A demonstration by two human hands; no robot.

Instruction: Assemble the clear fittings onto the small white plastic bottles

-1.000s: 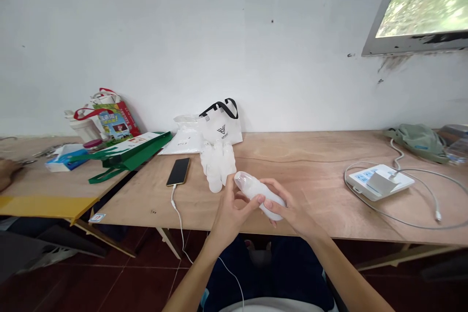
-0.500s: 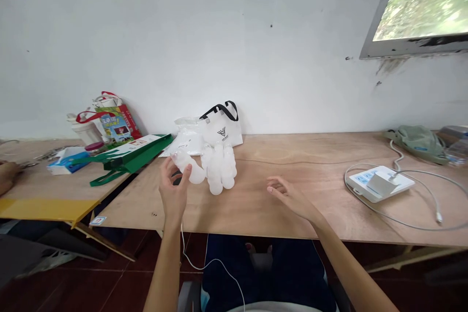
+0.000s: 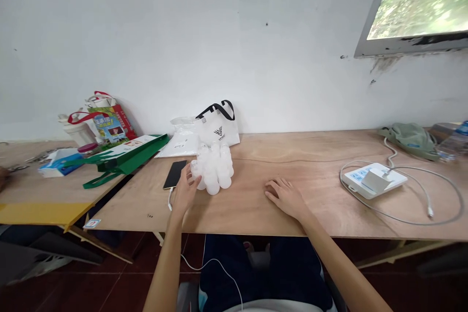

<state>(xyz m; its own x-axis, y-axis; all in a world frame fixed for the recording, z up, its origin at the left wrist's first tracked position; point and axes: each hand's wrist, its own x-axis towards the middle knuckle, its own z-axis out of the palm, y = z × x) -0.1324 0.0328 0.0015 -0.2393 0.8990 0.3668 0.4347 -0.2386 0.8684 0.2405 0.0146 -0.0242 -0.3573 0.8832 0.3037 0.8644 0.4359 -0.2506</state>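
Note:
A cluster of several translucent white plastic bottles (image 3: 216,168) stands on the wooden table, packed side by side. At its left edge, my left hand (image 3: 187,189) has its fingers and thumb around the outermost white bottle (image 3: 196,169), which is partly hidden by the other bottles and my fingers. Just behind that hand lies a black phone (image 3: 174,174) with a white cable plugged in. My right hand (image 3: 287,198) rests palm down on the tabletop, fingers loosely spread and holding nothing.
Behind the bottles are a white bag with black handles (image 3: 219,126) and a clear-wrapped white packet (image 3: 179,144). Left is a green bag (image 3: 127,158); right, a white power strip (image 3: 373,180) with a looped cable and a grey-green cap (image 3: 409,140). The table's front edge (image 3: 241,235) is near.
My left hand has moved right and set the tilted bottle upright against the cluster, uncovering the phone. My right hand has lowered flat onto the table.

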